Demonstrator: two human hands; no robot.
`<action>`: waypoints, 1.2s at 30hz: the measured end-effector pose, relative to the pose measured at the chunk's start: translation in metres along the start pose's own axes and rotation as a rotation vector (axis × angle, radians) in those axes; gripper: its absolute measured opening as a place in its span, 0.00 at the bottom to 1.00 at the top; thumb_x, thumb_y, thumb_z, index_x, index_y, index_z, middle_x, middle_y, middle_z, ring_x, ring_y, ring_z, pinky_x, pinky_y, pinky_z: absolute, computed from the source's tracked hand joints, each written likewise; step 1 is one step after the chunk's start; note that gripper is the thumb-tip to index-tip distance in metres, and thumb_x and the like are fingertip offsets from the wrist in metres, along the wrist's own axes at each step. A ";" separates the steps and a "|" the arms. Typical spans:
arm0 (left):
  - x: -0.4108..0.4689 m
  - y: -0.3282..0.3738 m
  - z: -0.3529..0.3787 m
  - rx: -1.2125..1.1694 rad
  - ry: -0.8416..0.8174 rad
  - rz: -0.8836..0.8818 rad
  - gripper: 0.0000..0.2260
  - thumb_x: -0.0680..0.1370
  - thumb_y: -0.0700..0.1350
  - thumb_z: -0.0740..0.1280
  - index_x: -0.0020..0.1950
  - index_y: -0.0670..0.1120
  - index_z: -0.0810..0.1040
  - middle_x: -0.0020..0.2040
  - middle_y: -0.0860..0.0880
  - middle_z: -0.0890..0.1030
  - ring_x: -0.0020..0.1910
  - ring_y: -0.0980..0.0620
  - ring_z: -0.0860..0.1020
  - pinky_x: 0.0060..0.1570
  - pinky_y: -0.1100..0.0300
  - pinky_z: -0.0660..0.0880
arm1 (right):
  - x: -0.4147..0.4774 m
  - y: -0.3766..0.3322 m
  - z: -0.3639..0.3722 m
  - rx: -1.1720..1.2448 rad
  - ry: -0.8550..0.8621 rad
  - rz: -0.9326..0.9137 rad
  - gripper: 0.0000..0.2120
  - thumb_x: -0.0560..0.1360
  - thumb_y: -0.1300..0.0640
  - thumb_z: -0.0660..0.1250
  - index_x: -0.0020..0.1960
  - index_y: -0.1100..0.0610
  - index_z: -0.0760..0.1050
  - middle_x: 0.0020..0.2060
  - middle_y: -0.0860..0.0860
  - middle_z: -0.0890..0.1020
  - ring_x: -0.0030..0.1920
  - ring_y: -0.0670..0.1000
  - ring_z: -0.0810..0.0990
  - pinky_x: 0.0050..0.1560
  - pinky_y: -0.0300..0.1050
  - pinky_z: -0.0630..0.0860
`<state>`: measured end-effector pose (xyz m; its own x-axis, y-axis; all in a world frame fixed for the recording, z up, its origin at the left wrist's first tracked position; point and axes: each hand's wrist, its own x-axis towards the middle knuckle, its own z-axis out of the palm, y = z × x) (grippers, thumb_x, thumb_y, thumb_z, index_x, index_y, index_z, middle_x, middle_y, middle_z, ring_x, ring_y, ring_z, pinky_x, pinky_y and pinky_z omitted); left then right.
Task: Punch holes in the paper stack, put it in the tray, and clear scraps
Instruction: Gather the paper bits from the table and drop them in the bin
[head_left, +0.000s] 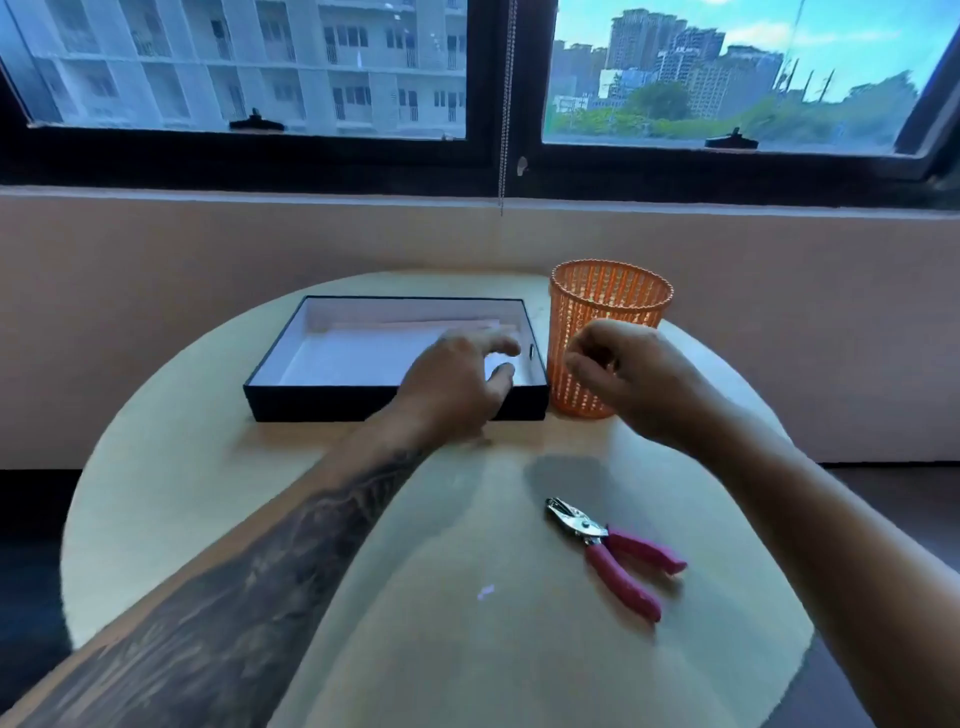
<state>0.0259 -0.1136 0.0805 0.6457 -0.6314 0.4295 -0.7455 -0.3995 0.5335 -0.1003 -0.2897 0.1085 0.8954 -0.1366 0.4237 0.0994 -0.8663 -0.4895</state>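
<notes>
A black tray (291, 397) with a white inside stands at the back of the round table, and the paper stack (363, 353) lies flat in it. My left hand (457, 384) hovers over the tray's near right corner with its fingers spread and relaxed. My right hand (623, 376) hangs in front of the orange mesh basket (610, 296), fingers loosely curled, with nothing visible in them. The hole punch (613, 551) with pink handles lies on the table to the near right, apart from both hands. A small pale paper scrap (486, 592) lies on the table near the middle.
The round pale table (182, 493) sits against a beige wall under a window. The basket stands right beside the tray's right end. A bead cord (503, 171) hangs from the window frame above the table's back edge.
</notes>
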 end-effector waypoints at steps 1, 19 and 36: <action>0.015 0.004 0.001 0.026 0.003 0.023 0.12 0.78 0.46 0.67 0.61 0.50 0.81 0.63 0.52 0.81 0.62 0.50 0.77 0.61 0.54 0.74 | 0.010 0.004 -0.009 -0.021 0.019 -0.004 0.05 0.80 0.56 0.67 0.47 0.55 0.79 0.39 0.47 0.81 0.39 0.45 0.80 0.40 0.40 0.76; 0.119 0.021 0.037 0.248 -0.053 0.247 0.10 0.80 0.51 0.66 0.59 0.54 0.83 0.58 0.53 0.84 0.55 0.51 0.80 0.53 0.51 0.78 | 0.101 0.073 -0.054 -0.136 -0.051 0.307 0.05 0.83 0.53 0.64 0.52 0.52 0.77 0.44 0.50 0.81 0.43 0.49 0.81 0.35 0.39 0.75; 0.110 0.029 0.035 0.230 -0.044 0.190 0.12 0.81 0.51 0.65 0.62 0.53 0.82 0.62 0.52 0.82 0.59 0.51 0.79 0.55 0.54 0.77 | 0.096 0.071 -0.052 -0.051 -0.115 0.335 0.04 0.80 0.61 0.68 0.49 0.53 0.77 0.44 0.50 0.80 0.41 0.47 0.78 0.35 0.35 0.72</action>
<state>0.0699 -0.2184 0.1175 0.4871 -0.7352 0.4715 -0.8733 -0.4085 0.2654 -0.0295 -0.3892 0.1540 0.9178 -0.3650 0.1564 -0.2273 -0.8058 -0.5468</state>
